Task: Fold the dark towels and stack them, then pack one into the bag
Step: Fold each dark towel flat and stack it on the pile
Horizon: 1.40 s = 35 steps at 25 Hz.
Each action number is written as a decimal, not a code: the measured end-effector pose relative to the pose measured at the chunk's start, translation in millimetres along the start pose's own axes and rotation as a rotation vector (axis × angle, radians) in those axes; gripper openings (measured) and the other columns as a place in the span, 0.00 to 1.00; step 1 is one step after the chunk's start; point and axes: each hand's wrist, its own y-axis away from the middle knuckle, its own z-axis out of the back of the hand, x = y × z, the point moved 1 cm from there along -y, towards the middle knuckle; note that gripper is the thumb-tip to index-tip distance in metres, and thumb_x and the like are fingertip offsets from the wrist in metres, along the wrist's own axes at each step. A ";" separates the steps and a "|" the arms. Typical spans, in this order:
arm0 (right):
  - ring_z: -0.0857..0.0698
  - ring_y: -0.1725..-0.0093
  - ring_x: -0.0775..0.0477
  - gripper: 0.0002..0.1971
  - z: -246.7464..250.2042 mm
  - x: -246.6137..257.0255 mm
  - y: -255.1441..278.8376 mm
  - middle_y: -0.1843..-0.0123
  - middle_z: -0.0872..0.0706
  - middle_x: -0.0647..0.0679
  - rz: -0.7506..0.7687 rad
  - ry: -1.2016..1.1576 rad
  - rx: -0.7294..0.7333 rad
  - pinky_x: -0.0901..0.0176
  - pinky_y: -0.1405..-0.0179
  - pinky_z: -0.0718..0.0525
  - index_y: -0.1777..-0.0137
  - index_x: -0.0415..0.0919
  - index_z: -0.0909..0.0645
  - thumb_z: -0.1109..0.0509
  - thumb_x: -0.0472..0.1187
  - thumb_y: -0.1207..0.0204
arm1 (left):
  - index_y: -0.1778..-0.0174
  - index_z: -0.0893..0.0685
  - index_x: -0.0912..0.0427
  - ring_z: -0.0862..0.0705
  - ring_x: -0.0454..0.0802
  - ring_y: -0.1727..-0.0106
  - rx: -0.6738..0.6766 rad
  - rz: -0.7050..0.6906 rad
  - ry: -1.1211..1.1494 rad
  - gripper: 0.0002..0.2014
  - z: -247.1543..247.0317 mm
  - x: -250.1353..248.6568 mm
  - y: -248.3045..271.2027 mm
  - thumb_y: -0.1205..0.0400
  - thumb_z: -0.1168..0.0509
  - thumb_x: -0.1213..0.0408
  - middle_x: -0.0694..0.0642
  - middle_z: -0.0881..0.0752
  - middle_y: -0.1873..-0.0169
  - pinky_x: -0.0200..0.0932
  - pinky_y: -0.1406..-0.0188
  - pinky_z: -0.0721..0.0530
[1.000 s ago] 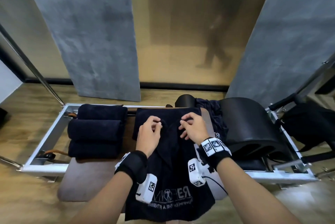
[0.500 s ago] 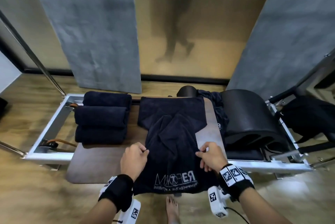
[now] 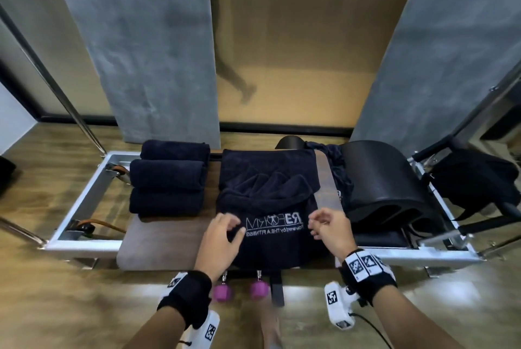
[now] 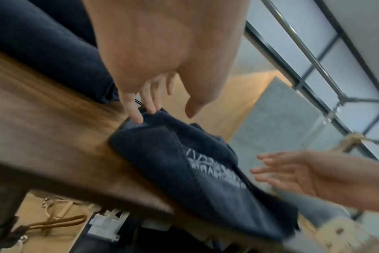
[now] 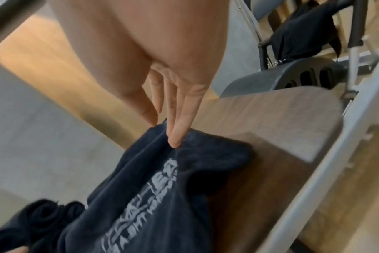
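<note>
Both hands sit at the towel's folded-up near end, fingers loosely spread, nothing clamped. Head view: left hand [image 3: 218, 238] fingertips touch the towel [image 3: 270, 207] left of the white logo; right hand [image 3: 328, 226] hovers at its right edge, fingers half curled, contact unclear. Towel lies mid-tabletop [image 3: 169, 238], half folded, far part bunched. Stack [image 3: 169, 176] of three done towels sits just left of it. More dark cloth [image 3: 337, 168] lies right of it, by the black arc. Bag [image 3: 476, 179], if that dark shape is it, hangs far right, well apart; nothing packed.

Left wrist view: left fingers [image 4: 138, 111] straight, tips on the towel [image 4: 184, 164] corner, thumb off it. Grip open. Right hand [image 4: 303, 171] flat and spread beside the logo.

Right wrist view: right fingers [image 5: 180, 116] straight, tips touching the towel [image 5: 162, 188] edge, thumb just beside it. No pinch seen.

Judgement: folding past halfway. Left: finish this towel, stack it, fold any others, pack one.
</note>
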 end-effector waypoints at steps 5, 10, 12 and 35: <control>0.17 0.45 0.55 0.11 -3.7 -29.7 38.8 0.46 0.17 0.55 0.229 0.440 0.147 0.60 0.39 0.19 0.51 0.47 0.11 0.14 0.38 0.29 | 0.38 0.25 0.38 0.29 0.34 0.34 0.299 -0.088 -0.359 0.27 5.2 14.4 45.0 0.26 0.27 0.31 0.32 0.30 0.36 0.47 0.37 0.28; 0.23 0.36 0.59 0.25 0.9 -45.7 56.7 0.37 0.25 0.61 0.271 0.577 0.177 0.66 0.32 0.24 0.33 0.54 0.16 0.14 0.42 0.30 | 0.53 0.19 0.43 0.19 0.39 0.30 0.250 -0.114 -0.262 0.13 20.6 15.4 51.9 0.22 0.20 0.58 0.33 0.21 0.32 0.44 0.35 0.24; 0.22 0.34 0.58 0.26 6.0 -46.9 57.5 0.36 0.23 0.62 0.284 0.584 0.143 0.60 0.28 0.22 0.30 0.54 0.17 0.16 0.40 0.27 | 0.59 0.16 0.47 0.12 0.40 0.40 0.129 -0.035 -0.106 0.12 28.6 16.8 50.7 0.20 0.22 0.67 0.35 0.12 0.43 0.47 0.37 0.16; 0.11 0.58 0.67 0.09 70.0 104.1 -170.9 0.62 0.08 0.61 0.407 0.154 -0.254 0.72 0.54 0.17 0.60 0.52 0.09 0.16 0.35 0.26 | 0.49 0.14 0.57 0.20 0.52 0.46 -0.477 0.237 0.239 0.03 32.2 -59.6 -195.1 0.11 0.31 0.67 0.48 0.16 0.58 0.47 0.43 0.24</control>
